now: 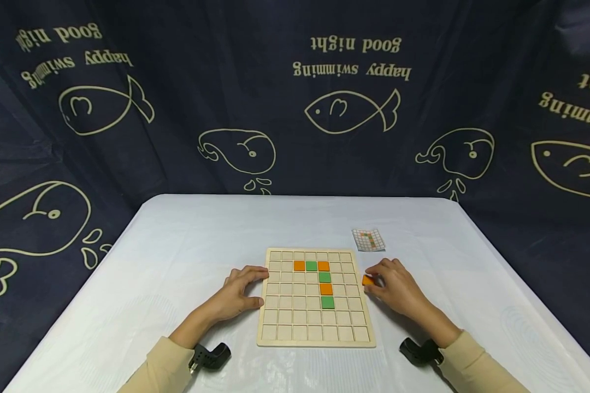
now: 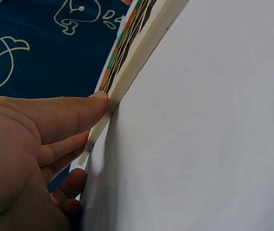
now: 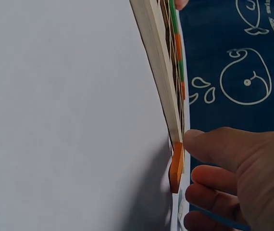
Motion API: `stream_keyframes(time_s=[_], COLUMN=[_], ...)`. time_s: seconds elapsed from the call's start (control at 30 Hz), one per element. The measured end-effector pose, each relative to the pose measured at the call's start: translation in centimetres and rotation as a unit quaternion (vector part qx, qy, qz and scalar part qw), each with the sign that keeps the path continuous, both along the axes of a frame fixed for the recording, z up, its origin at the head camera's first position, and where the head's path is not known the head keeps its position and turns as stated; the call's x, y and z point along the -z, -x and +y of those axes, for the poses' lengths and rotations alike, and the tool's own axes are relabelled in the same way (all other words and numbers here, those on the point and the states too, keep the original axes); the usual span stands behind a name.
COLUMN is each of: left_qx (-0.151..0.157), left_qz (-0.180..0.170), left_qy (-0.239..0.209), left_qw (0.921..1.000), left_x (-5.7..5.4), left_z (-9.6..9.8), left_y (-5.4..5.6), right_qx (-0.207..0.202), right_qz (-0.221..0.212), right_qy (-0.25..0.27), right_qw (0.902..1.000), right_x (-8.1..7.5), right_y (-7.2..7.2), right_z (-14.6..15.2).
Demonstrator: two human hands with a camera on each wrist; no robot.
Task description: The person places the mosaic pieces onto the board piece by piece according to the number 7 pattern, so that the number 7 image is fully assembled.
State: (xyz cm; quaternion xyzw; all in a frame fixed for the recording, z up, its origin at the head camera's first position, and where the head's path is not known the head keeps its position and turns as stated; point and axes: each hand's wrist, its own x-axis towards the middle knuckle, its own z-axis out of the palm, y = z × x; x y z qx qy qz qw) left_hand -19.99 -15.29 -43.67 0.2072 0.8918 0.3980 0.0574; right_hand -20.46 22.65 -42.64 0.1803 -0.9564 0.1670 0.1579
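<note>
A wooden grid board [image 1: 285,332] lies flat on the white table. Orange and green square tiles fill several cells: a short row near the top, then a column running down from its right end, finishing with a green tile [image 1: 327,302]. Beside the board's right edge, my right hand [image 1: 398,286] pinches a loose orange tile [image 1: 367,280] between thumb and fingertips. The right wrist view shows that orange tile [image 3: 176,168] edge-on by the thumb. My left hand [image 1: 236,295] rests against the board's left edge, its thumb and extended fingers touching the rim [image 2: 127,77].
Above the board's top right corner lies a small pattern card [image 1: 369,240] printed with a coloured grid. The white table [image 1: 201,224] ends at the back against a dark curtain [image 1: 285,109] with fish and whale drawings. Black wrist devices [image 1: 213,357] sit under both forearms.
</note>
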Motion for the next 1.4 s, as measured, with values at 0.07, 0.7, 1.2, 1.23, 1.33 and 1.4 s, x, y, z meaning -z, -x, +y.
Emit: stream_keyframes(time_s=[0.07, 0.7, 1.2, 1.23, 1.33, 1.4], left_qx=[-0.001, -0.007, 0.002, 0.002, 0.003, 0.003], left_qz=[0.000, -0.007, 0.001, 0.001, 0.000, 0.000], left_qy=[0.000, -0.002, 0.001, 0.001, 0.002, 0.002], left_qw=[1.0000, 1.0000, 1.0000, 1.0000, 1.0000, 1.0000], left_x=[0.0, 0.0, 0.1, 0.1, 0.1, 0.1], left_z=[0.0, 0.0, 0.0, 0.0, -0.1, -0.1], left_y=[0.0, -0.1, -0.1, -0.1, -0.1, -0.1], right_qx=[-0.002, 0.009, 0.011, 0.010, 0.008, 0.007], right_qz=[0.005, -0.023, -0.037, -0.038, -0.040, -0.039], right_qy=[0.001, -0.005, 0.005, 0.005, 0.004, 0.003], right_qw=[1.0000, 0.9997, 0.9993, 0.9992, 0.9992, 0.9992], right_x=[0.1, 0.4, 0.5, 0.5, 0.5, 0.5], right_y=[0.1, 0.2, 0.3, 0.3, 0.3, 0.3], right_z=[0.2, 1.1, 1.5, 1.5, 1.6, 1.6])
